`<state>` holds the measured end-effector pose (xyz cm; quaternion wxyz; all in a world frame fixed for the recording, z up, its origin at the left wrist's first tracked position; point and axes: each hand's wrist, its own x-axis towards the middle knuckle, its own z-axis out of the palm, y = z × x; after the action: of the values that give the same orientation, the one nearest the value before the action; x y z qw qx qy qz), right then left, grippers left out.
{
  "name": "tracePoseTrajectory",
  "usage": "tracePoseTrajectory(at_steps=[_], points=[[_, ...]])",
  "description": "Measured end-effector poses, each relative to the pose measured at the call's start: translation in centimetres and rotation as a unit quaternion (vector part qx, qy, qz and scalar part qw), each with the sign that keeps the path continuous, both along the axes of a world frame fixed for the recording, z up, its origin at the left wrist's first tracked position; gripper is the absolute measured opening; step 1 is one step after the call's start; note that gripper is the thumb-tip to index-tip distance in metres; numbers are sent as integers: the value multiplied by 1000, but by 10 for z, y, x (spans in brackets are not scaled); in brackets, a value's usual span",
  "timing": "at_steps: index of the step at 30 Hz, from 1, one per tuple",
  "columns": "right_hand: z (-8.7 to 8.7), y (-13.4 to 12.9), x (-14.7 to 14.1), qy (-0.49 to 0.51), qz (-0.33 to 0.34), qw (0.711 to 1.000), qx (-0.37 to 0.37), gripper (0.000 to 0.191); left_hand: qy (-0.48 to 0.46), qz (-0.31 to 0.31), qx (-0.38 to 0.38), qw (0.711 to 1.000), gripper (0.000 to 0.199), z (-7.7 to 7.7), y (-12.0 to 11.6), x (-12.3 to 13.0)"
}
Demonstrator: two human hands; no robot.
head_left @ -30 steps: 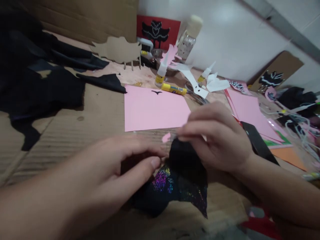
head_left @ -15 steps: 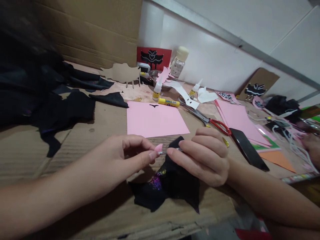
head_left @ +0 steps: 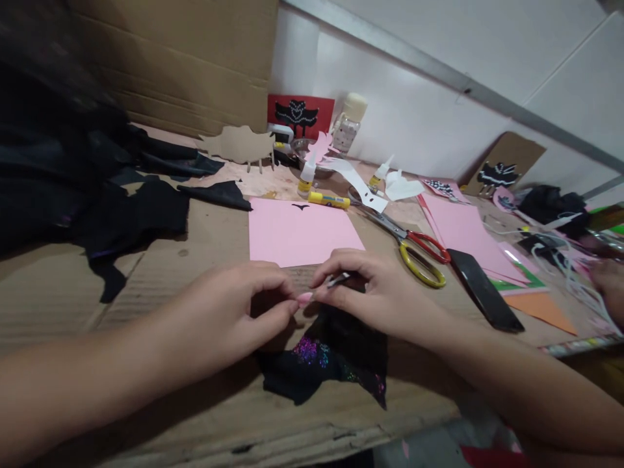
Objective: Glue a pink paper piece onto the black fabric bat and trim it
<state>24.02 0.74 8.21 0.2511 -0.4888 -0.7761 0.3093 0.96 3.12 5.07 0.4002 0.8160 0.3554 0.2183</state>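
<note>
Over the wooden table, my left hand [head_left: 248,296] pinches a small pink paper piece [head_left: 305,298] between thumb and fingertips. My right hand [head_left: 377,286] is closed around a slim metal tool [head_left: 340,279]; its kind is mostly hidden by the fingers. The right fingertips meet the pink piece's right end. Beneath both hands lies a black cloth scrap [head_left: 336,351] with purple and green glitter. Just beyond them is a pink sheet [head_left: 302,237] bearing a small black bird-like shape [head_left: 300,207].
Large scissors [head_left: 422,263] and a black bar-shaped object [head_left: 482,289] lie at right, beside pink sheets [head_left: 458,227]. A yellow glue stick [head_left: 329,199] and glue bottles [head_left: 307,177] stand behind. Black fabric [head_left: 136,208] covers the left. Another person's hand [head_left: 609,283] shows at far right.
My right hand has turned so its thumb side shows, and come closer to the left fingers. The pink piece has tipped flatter. More of the scissors' yellow handle shows.
</note>
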Motion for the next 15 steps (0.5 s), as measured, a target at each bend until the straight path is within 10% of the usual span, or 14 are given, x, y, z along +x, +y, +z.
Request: tracePoseTrajectory(at_steps=[15], points=[[-20,5,-3,-126,41,990,-55,11,149,-25,174,973,29,-4,9,-8]])
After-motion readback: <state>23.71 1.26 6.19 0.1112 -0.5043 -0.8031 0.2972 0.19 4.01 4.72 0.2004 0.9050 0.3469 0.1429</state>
